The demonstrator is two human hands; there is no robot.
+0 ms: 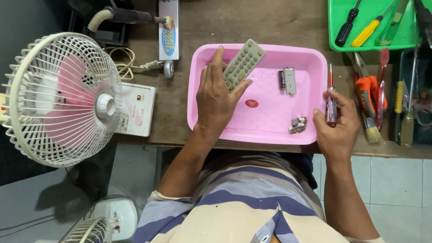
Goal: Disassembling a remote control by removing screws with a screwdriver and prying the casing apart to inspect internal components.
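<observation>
- Remote control [243, 64], grey with rows of pale buttons, is being held tilted above the left part of the pink tray [315, 60], buttons facing up.
- Left hand [217, 100] is closing its grip around the remote's lower end, thumb lying against one long edge and fingers wrapping the other side.
- Right hand [336, 127] is gripping a small screwdriver [331, 100] with a clear handle and red tip, holding it upright just beside the tray's right rim; fingers are curling tightly around the handle.
- Two batteries [287, 80] are lying side by side on the tray floor, near its upper right part, apart from the remote.
- Small pile of tiny parts [298, 124] is sitting in the tray's lower right corner, near the right hand.
- Red round sticker [251, 103] is showing on the tray floor between the hands.
- Wooden surface [252, 22] is carrying the tray, a green tray [335, 42] of tools at the upper right, and a paintbrush [371, 126] and pliers [366, 87] lying right of the pink tray.
- White fan [63, 99] is standing at the left edge, beside a white box [137, 110].
</observation>
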